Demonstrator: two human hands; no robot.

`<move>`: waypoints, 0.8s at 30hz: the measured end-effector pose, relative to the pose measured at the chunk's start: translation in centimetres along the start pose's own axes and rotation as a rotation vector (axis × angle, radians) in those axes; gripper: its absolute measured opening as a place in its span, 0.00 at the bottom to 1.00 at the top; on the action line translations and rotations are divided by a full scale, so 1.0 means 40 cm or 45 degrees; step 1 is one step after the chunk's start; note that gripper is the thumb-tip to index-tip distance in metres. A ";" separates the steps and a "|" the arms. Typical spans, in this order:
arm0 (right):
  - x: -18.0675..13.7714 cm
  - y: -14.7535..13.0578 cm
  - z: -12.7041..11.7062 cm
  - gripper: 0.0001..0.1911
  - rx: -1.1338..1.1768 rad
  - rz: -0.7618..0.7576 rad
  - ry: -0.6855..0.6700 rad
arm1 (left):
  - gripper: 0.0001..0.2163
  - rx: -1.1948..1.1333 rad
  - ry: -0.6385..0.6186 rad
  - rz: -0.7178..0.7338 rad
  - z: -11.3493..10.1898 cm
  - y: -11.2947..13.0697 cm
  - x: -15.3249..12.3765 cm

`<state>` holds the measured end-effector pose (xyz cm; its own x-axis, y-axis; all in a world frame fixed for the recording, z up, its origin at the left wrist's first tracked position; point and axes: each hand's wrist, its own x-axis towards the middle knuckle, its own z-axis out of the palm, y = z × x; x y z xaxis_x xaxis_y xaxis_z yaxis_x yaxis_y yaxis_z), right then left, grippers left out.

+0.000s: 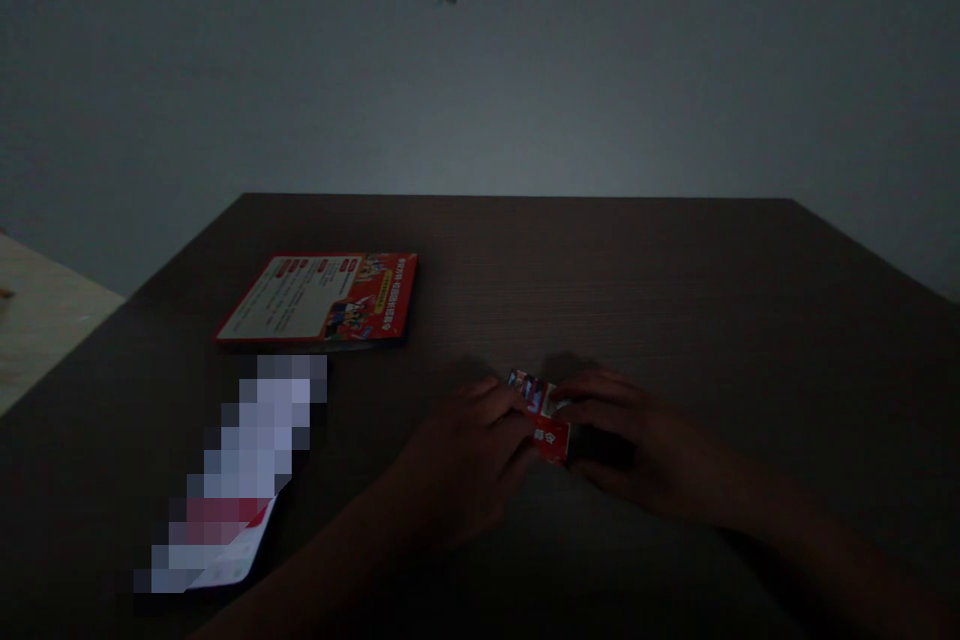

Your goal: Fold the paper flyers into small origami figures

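Observation:
On the dark table, a small red item printed with pictures and pale lettering (552, 440) lies between my hands, perhaps a card or a flat box; the dim light hides which. My left hand (476, 455) has its fingers closed on the left side of it. From the right, my right hand (630, 430) grips it, with fingertips over the top and the thumb low near the corner. Parts of the item are covered by the fingers of both hands.
A red and cream printed booklet or flat box (300, 295) lies at the back left. In front of it is a lit phone (236, 555), its screen mostly pixelated. The brown table (600, 260) ends at a grey wall (600, 70).

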<state>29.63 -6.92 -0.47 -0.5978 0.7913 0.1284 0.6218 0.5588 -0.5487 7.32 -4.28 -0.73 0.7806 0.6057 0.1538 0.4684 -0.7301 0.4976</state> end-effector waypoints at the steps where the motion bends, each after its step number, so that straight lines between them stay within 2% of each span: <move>1: 0.000 0.000 0.001 0.16 0.001 0.003 0.008 | 0.08 0.014 0.003 0.002 0.000 0.000 0.000; 13: 0.011 0.016 0.029 0.11 -0.059 -0.069 0.173 | 0.10 0.183 0.020 -0.003 0.001 -0.008 -0.005; 17: 0.012 0.016 0.027 0.13 -0.069 -0.091 0.188 | 0.08 0.227 0.037 -0.038 -0.003 -0.009 -0.015; 24: 0.009 0.019 0.027 0.13 -0.065 -0.073 0.162 | 0.07 0.322 -0.058 -0.166 -0.006 -0.017 -0.022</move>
<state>29.33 -6.47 -1.72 -0.5662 0.7810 0.2636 0.6155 0.6133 -0.4950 6.20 -4.23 -1.02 0.7221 0.6891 0.0608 0.6501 -0.7060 0.2809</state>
